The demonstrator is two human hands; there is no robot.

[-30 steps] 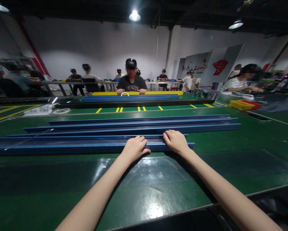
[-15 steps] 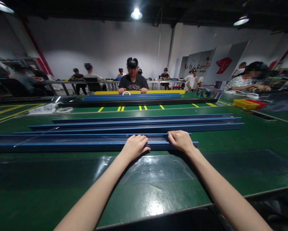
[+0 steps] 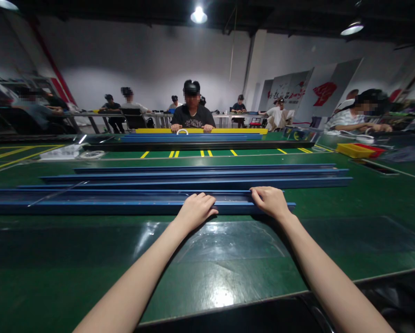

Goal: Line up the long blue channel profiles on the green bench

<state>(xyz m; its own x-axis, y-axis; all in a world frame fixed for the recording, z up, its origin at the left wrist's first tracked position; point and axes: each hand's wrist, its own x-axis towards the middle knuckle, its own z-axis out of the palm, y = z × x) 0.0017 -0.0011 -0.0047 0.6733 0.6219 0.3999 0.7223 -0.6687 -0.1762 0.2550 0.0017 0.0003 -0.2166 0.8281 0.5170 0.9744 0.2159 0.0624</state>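
Observation:
A long blue channel (image 3: 124, 208) lies crosswise in front of me, its right end just past my right hand. My left hand (image 3: 197, 208) is closed over its near rim, fingers curled into the trough. Farther right, my right hand (image 3: 270, 201) grips the same channel close to its end, thumb and fingers bent round the edge. Both palms hide part of the rims. A thin clear strip (image 3: 59, 193) rests slanted across the channel's left part. Just beyond lie more blue channels (image 3: 228, 181), parallel to it.
Clear plastic sheet (image 3: 235, 240) covers the green table (image 3: 179, 296) nearer me. Across the table, a person (image 3: 192, 115) holds a yellow channel (image 3: 235, 131) behind blue and black ones. Yellow and red trays (image 3: 355, 150) stand at right, near another person (image 3: 353, 115).
The near blue channel has slid a little to the right. My right hand has shifted right with its end, while my left hand stays nearly in place.

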